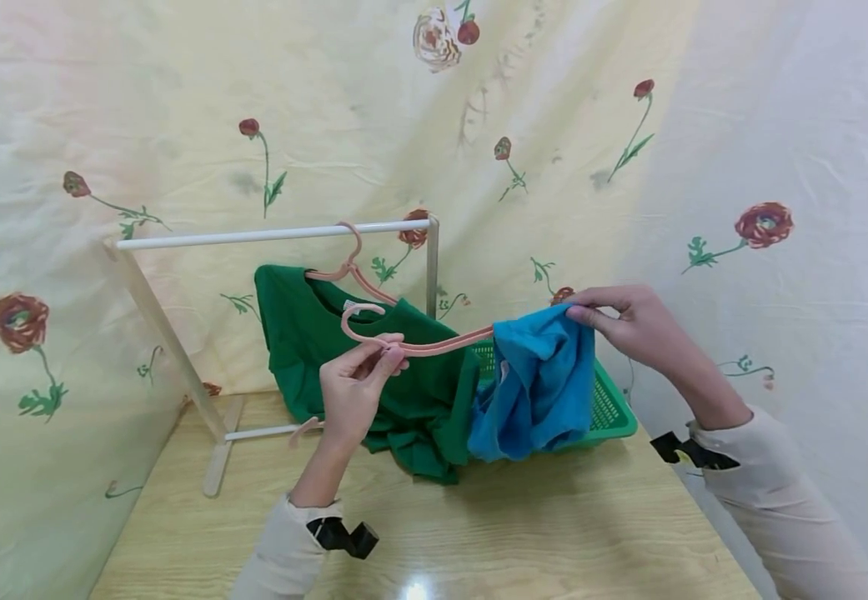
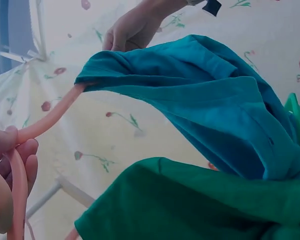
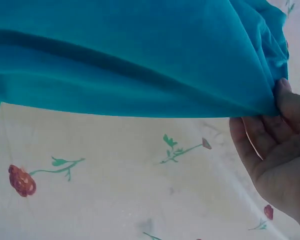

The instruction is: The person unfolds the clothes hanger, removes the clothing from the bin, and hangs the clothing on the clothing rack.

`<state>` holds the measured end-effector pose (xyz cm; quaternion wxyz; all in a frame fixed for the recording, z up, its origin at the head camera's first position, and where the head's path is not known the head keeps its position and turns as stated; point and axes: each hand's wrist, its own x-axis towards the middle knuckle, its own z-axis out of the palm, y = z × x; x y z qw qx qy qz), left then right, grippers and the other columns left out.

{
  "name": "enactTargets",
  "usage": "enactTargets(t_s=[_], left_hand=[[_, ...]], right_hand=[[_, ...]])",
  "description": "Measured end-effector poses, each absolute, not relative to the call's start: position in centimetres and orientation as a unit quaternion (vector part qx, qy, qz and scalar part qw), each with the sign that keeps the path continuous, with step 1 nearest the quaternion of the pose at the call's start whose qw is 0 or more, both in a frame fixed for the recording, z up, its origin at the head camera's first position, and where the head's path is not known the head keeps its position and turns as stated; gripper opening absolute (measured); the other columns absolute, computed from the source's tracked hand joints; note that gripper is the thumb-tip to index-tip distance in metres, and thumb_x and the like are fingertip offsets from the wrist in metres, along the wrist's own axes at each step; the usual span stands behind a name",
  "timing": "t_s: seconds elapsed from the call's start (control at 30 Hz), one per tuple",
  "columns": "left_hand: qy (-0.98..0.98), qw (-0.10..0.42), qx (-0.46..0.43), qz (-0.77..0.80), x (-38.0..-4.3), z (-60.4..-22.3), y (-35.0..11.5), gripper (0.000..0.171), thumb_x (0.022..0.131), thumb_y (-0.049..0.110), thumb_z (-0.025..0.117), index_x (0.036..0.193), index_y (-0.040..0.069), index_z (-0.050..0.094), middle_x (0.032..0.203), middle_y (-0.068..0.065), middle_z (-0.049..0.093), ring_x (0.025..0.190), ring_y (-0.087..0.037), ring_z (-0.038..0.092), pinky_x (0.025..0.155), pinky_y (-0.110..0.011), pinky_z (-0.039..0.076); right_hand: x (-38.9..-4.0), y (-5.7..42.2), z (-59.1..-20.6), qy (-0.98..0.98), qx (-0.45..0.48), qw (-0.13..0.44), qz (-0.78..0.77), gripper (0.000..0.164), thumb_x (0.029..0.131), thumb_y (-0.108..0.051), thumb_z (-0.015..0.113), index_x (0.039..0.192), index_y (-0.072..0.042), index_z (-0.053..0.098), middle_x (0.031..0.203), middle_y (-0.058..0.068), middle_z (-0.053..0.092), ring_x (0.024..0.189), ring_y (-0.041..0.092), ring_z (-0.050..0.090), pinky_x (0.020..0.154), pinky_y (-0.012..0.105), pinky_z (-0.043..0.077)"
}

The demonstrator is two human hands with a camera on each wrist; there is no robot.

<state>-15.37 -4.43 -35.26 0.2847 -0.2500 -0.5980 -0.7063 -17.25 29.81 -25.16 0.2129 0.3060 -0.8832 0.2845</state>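
My left hand (image 1: 354, 387) pinches a pink clothes hanger (image 1: 449, 343) just below its hook. The hanger's right arm runs into a blue shirt (image 1: 534, 375), whose cloth hides its end. At the shirt's upper right corner, my right hand (image 1: 632, 329) pinches the fabric between thumb and fingers. The rest of the blue shirt (image 2: 190, 85) droops in folds over the basket. Behind my left hand a green shirt (image 1: 291, 333) hangs on another pink hanger (image 1: 349, 267), hooked on the rack's top bar.
A white-barred rack (image 1: 253, 237) with wooden legs stands at the left of the wooden table (image 1: 554, 533). The green plastic basket (image 1: 614, 408) sits behind the blue shirt. Beside the rack's lower bar lies a pink hanger end (image 1: 304, 429). Flowered cloth (image 1: 328, 100) hangs behind everything.
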Motion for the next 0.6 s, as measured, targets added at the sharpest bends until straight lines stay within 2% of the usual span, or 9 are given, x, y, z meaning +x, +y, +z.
enactTargets(t_s=[0.07, 0.17, 0.3, 0.43, 0.53, 0.6], left_hand=[[-0.615, 0.277, -0.254, -0.694, -15.5, -35.5, -4.0, 0.016, 0.093, -0.001, 0.070, 0.105, -0.012, 0.073, 0.102, -0.014, 0.078, 0.080, -0.005, 0.074, 0.074, -0.023, 0.063], [-0.637, 0.265, -0.255, -0.677, -15.5, -35.8, -3.1, 0.017, 0.094, 0.003, 0.071, 0.106, -0.008, 0.075, 0.104, -0.024, 0.075, 0.081, -0.005, 0.073, 0.071, -0.019, 0.061], [-0.644, 0.249, -0.255, -0.677, -15.6, -36.2, -1.5, 0.015, 0.093, 0.003, 0.072, 0.105, -0.005, 0.076, 0.104, -0.024, 0.075, 0.078, -0.016, 0.074, 0.056, -0.014, 0.050], [-0.655, 0.227, -0.276, -0.666, -15.6, -36.9, 0.3, 0.015, 0.092, 0.004, 0.072, 0.104, -0.005, 0.076, 0.104, -0.022, 0.076, 0.082, -0.031, 0.075, 0.064, -0.015, 0.057], [-0.665, 0.222, -0.269, -0.661, -15.5, -37.4, 1.1, 0.017, 0.092, 0.007, 0.073, 0.105, -0.005, 0.076, 0.106, -0.021, 0.076, 0.085, -0.033, 0.075, 0.077, -0.023, 0.062], [-0.664, 0.222, -0.257, -0.666, -15.5, -37.5, 1.0, 0.019, 0.092, 0.007, 0.073, 0.105, -0.006, 0.076, 0.107, -0.023, 0.076, 0.085, -0.034, 0.075, 0.077, -0.023, 0.062]], right_hand=[[-17.4, 29.5, -25.7, -0.893, 0.312, 0.179, 0.270, 0.019, 0.097, -0.006, 0.067, 0.113, -0.001, 0.077, 0.107, 0.016, 0.077, 0.101, 0.006, 0.071, 0.090, 0.002, 0.045], [-17.8, 28.4, -26.7, -0.900, 0.331, 0.152, 0.238, 0.017, 0.097, -0.004, 0.067, 0.110, 0.001, 0.077, 0.102, 0.015, 0.078, 0.093, 0.024, 0.074, 0.083, 0.017, 0.057], [-18.1, 26.4, -27.8, -0.896, 0.357, 0.150, 0.218, 0.012, 0.095, -0.002, 0.068, 0.102, -0.003, 0.079, 0.094, 0.008, 0.078, 0.081, 0.020, 0.074, 0.074, 0.035, 0.062], [-18.1, 24.0, -28.9, -0.887, 0.393, 0.124, 0.209, 0.013, 0.097, -0.005, 0.067, 0.101, -0.006, 0.079, 0.094, 0.006, 0.079, 0.080, 0.017, 0.074, 0.072, 0.032, 0.061], [-17.8, 22.8, -29.3, -0.891, 0.397, 0.108, 0.194, 0.014, 0.098, -0.008, 0.067, 0.104, -0.006, 0.080, 0.097, 0.007, 0.079, 0.084, 0.018, 0.075, 0.075, 0.034, 0.062], [-17.6, 22.8, -29.3, -0.897, 0.386, 0.099, 0.191, 0.015, 0.097, -0.008, 0.067, 0.107, -0.005, 0.079, 0.100, 0.009, 0.079, 0.086, 0.021, 0.075, 0.076, 0.037, 0.062]])
